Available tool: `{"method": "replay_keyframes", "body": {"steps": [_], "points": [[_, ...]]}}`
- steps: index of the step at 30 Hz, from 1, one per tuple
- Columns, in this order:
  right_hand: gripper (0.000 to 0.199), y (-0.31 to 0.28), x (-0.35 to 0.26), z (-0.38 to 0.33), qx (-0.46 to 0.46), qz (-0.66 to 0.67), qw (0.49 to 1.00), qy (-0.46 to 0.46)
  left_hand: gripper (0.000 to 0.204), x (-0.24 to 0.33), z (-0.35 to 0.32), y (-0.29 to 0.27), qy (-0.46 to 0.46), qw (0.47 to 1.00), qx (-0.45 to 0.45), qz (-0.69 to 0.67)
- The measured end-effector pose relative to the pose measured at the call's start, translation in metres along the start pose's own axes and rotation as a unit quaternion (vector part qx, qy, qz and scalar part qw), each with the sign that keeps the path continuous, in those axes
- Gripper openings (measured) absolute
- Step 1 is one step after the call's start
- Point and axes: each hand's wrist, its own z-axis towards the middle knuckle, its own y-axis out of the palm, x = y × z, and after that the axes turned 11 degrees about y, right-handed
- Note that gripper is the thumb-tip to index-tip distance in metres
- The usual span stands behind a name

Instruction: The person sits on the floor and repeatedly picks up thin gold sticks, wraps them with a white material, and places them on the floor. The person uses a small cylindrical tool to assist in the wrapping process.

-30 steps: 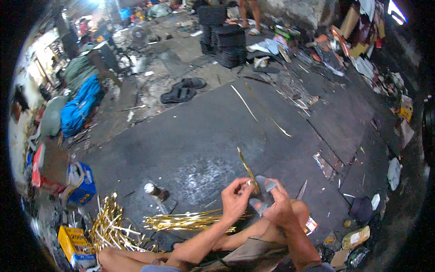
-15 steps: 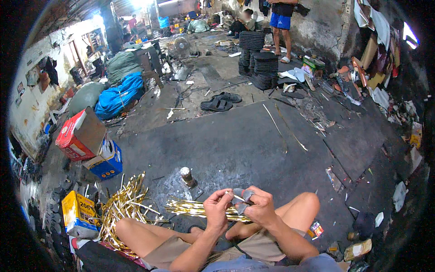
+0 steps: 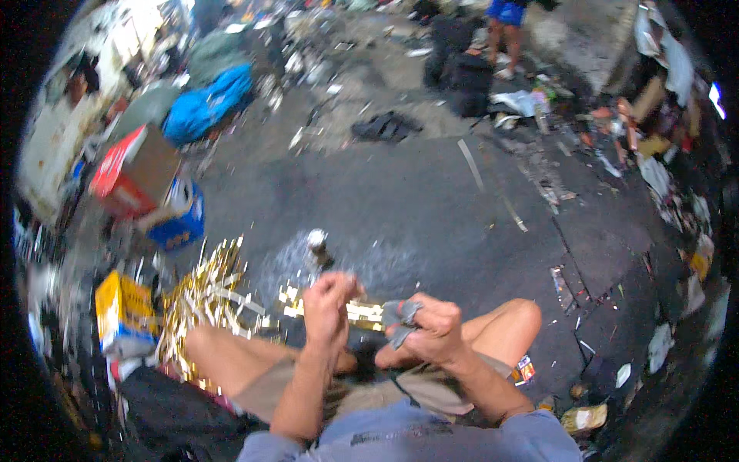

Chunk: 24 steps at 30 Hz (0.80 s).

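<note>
My left hand is raised in front of me, blurred, with its fingers curled together; whatever they may hold is hidden. Just beyond it stands a small upright cylinder with a pale top. To its right, my right hand is closed, palm inward, with grey wraps around the thumb and finger ends. What it grips, if anything, cannot be made out. Beneath and between the hands lies a row of shiny gold strips. A larger tangled heap of gold strips spreads beside my left knee.
Left of the heap is a yellow and blue box. Farther out, a red box rests against a blue box. Black sandals, stacked dark pieces and a standing person are beyond the dark mat.
My hands have moved apart; the left shifted left and up, away from the right. The thin pale piece between them no longer shows. The view has tilted downward and blurred.
</note>
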Motion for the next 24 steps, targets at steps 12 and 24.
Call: {"method": "replay_keyframes", "body": {"steps": [12, 24], "points": [[0.018, -0.001, -0.002, -0.074, -0.087, 0.075, 0.956, 0.269, 0.008, 0.014, 0.112, -0.178, -0.058, 0.966, 0.227, 0.11], [0.018, -0.022, 0.05, -0.118, -0.213, 0.059, 0.931, 0.29, 0.023, -0.083, 0.165, -0.312, -0.05, 0.905, 0.39, 0.164]]}}
